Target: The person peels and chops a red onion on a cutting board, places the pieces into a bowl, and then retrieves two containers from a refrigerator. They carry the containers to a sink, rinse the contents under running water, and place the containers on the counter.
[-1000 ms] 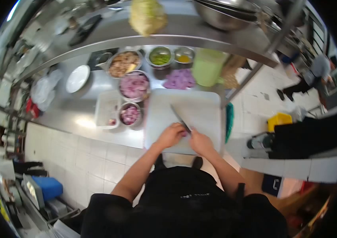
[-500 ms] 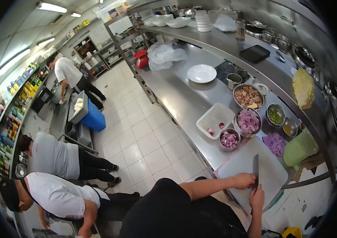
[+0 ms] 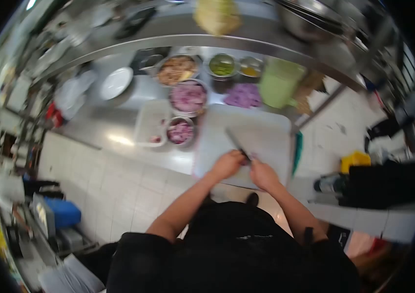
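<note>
On a white cutting board [image 3: 261, 132], my right hand [image 3: 262, 175] grips the handle of a knife [image 3: 237, 144] whose blade points away from me. My left hand [image 3: 227, 163] is curled over a small pink piece of onion right beside the blade. What lies under its fingers is mostly hidden. A small steel bowl of chopped red onion [image 3: 180, 132] stands just left of the board, and a larger bowl of sliced red onion [image 3: 187, 97] sits behind it.
A white perforated basket [image 3: 151, 122] and a white plate [image 3: 115, 83] lie to the left on the steel counter [image 3: 105, 132]. Bowls of cooked food [image 3: 176, 71] and greens [image 3: 222, 65], purple slices [image 3: 243, 95] and a green jug [image 3: 278, 83] stand behind. A cabbage [image 3: 216, 17] rests on the shelf above.
My view swung back from the kitchen aisle to straight down over the board. Both hands stay together at the knife on the board's near edge.
</note>
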The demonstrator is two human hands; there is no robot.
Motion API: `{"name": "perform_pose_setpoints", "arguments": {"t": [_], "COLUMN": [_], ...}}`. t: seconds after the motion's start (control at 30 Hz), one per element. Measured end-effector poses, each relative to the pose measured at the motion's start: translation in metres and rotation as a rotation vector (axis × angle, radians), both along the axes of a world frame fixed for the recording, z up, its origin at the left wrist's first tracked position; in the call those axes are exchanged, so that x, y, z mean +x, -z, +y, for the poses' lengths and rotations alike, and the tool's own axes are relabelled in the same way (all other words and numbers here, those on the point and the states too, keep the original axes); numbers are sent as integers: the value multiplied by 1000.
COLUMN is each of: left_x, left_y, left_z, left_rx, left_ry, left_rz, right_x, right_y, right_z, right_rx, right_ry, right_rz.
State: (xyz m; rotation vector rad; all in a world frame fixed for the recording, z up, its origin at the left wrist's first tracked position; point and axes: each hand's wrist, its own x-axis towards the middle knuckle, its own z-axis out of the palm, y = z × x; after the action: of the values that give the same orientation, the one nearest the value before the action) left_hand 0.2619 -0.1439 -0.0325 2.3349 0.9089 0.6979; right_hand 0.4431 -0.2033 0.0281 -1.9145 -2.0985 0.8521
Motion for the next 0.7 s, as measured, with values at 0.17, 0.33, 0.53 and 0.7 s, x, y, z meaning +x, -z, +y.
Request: {"name": "perform_pose_setpoints", "arguments": {"t": [0.17, 0.33, 0.53, 0.7], "left_x": [3, 18, 19, 5], "left_y": [-34, -33, -19, -23], "left_z": [4, -21, -41, -28], "left_rx": [78, -289, -229, -136], "left_ry": [91, -148, -296, -107], "left_rz": [-69, -49, -263, -156], "right_x": [40, 19, -13, -16], "right_y": [18, 4, 0, -17], "right_z": [5, -18, -21, -23], "right_rx": [-27, -96, -87, 5], "right_ry": [-69, 70, 114, 114], "right_rz": [107, 47, -24, -20]}}
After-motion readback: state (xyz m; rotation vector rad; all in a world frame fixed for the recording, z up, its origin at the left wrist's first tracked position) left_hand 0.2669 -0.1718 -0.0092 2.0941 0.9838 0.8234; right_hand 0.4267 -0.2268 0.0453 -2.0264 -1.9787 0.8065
